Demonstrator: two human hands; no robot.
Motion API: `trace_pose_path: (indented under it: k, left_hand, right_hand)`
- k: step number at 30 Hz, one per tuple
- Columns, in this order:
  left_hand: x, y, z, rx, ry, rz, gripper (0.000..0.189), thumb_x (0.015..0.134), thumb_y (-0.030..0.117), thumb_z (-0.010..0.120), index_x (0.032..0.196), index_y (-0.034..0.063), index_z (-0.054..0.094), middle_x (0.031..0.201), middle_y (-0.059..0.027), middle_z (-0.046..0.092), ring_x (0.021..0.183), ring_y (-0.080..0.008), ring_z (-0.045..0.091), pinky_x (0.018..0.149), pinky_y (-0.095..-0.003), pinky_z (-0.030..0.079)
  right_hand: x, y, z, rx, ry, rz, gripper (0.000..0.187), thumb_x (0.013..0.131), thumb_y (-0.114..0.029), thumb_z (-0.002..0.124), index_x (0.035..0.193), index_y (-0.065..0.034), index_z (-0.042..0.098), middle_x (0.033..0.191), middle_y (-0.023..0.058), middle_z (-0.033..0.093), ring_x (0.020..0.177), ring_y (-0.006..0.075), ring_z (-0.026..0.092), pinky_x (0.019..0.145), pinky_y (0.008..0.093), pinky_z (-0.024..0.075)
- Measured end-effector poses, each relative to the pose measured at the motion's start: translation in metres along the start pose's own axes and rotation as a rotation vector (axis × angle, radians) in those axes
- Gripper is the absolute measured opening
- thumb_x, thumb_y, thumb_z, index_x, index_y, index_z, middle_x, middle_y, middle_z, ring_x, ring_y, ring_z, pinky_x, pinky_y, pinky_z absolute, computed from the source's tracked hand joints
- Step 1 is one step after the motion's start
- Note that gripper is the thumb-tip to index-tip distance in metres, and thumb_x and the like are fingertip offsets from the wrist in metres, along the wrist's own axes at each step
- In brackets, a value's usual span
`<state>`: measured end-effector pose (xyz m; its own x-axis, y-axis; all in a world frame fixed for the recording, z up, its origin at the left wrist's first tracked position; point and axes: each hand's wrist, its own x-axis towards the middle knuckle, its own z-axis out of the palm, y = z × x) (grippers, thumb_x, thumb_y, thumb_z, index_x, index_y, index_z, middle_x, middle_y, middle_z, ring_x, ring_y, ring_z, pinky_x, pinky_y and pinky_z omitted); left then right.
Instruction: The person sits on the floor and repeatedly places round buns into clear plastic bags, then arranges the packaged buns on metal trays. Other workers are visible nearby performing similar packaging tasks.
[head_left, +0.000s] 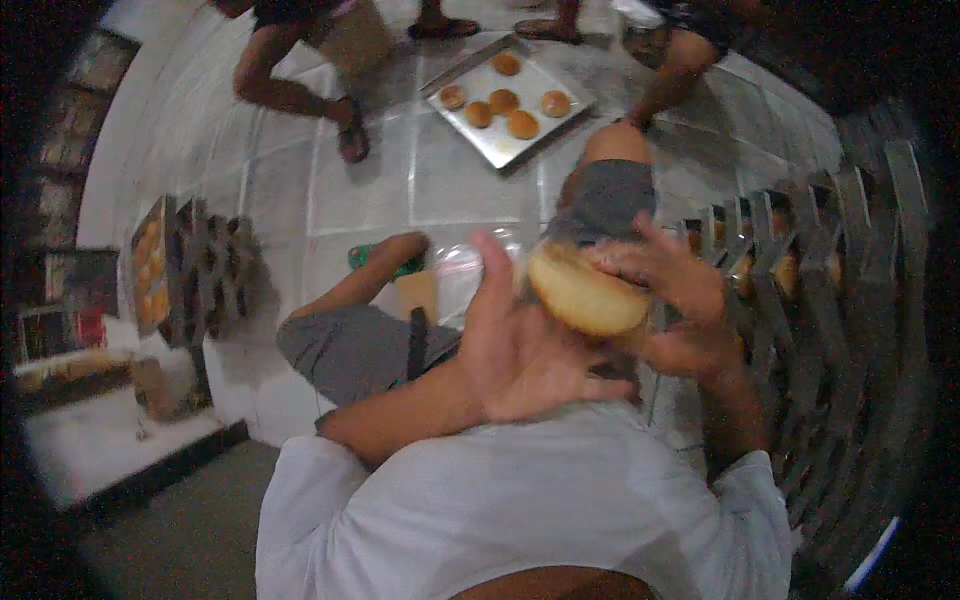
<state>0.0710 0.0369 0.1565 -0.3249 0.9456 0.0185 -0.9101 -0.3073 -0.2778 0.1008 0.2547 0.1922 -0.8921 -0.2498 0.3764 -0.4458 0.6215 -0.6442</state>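
Observation:
A pale bread bun (589, 292) with browned edges is tilted up in front of my chest. My right hand (667, 292) holds it from the right, its fingers against the upper side. My left hand (517, 356) lies palm up beside and partly under the bun, thumb raised and fingers apart. Whether the left fingertips touch the bun is hard to tell, because the bun and the blur hide them. Beyond my hands, clear plastic packaging (480, 251) shows on the floor between my legs.
On the tiled floor ahead, a metal baking tray (499, 154) bears several round browned buns (523, 124). Other people's legs (281, 82) surround it. Stacked trays (154, 262) stand at left, one with buns. Blurred metal racking (825, 262) rises close on my right.

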Motion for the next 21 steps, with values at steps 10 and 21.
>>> trace_pose_path:
  k: [10, 21]
  left_hand:
    - [0.052, 0.086, -0.113, 1.371, 0.838, 0.356, 0.046, 0.095, 0.033, 0.077, 0.123, -0.0032, 0.069, 0.108, -0.0077, 0.073, 0.095, -0.0151, 0.068, 0.085, -0.0303, 0.055]
    - [0.053, 0.096, -0.073, 1.204, 0.729, 0.677, 0.021, 0.094, 0.014, 0.075, 0.108, 0.0005, 0.068, 0.103, -0.0083, 0.070, 0.094, -0.0163, 0.067, 0.087, -0.0305, 0.055]
  right_hand:
    - [-0.094, 0.119, 0.023, 0.401, 0.383, 0.911, 0.029, 0.091, -0.026, 0.080, 0.103, 0.0012, 0.078, 0.086, 0.0043, 0.074, 0.075, 0.0097, 0.065, 0.071, 0.0294, 0.0544]
    - [-0.044, 0.114, 0.046, 0.995, 0.431, 0.910, 0.016, 0.087, -0.018, 0.080, 0.084, -0.0042, 0.073, 0.072, -0.0015, 0.065, 0.063, 0.0079, 0.054, 0.061, 0.0235, 0.0422]
